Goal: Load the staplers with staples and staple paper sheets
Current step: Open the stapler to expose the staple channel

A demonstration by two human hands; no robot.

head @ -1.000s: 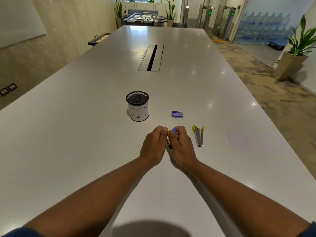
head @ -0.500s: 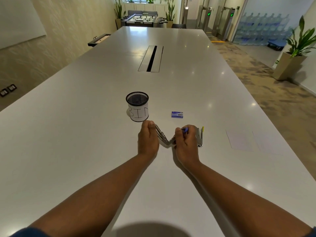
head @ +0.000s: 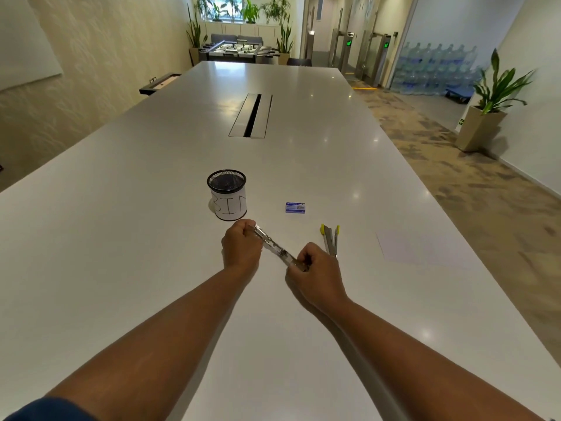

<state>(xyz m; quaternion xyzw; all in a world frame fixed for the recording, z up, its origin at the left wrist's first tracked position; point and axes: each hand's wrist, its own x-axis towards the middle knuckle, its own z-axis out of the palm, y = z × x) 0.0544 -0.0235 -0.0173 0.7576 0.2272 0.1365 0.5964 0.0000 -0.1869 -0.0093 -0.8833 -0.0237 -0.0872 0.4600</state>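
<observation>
A metal stapler (head: 274, 247) is swung wide open and stretched flat between my two hands just above the white table (head: 151, 208). My left hand (head: 242, 249) grips its far end, and my right hand (head: 315, 268) grips its near end. A second stapler (head: 330, 239) with yellow tips lies half open on the table, just right of my right hand. A small blue staple box (head: 295, 207) lies beyond the hands. White paper sheets (head: 416, 249) lie flat at the right.
A black mesh cup (head: 227, 194) with a white label reading "BIN" stands just beyond my left hand. A cable slot (head: 251, 115) runs along the table's middle, farther away. The table's right edge drops to a carpeted floor.
My hands have moved apart. The stapler went from folded between them, through a V shape, to fully opened out in a straight line.
</observation>
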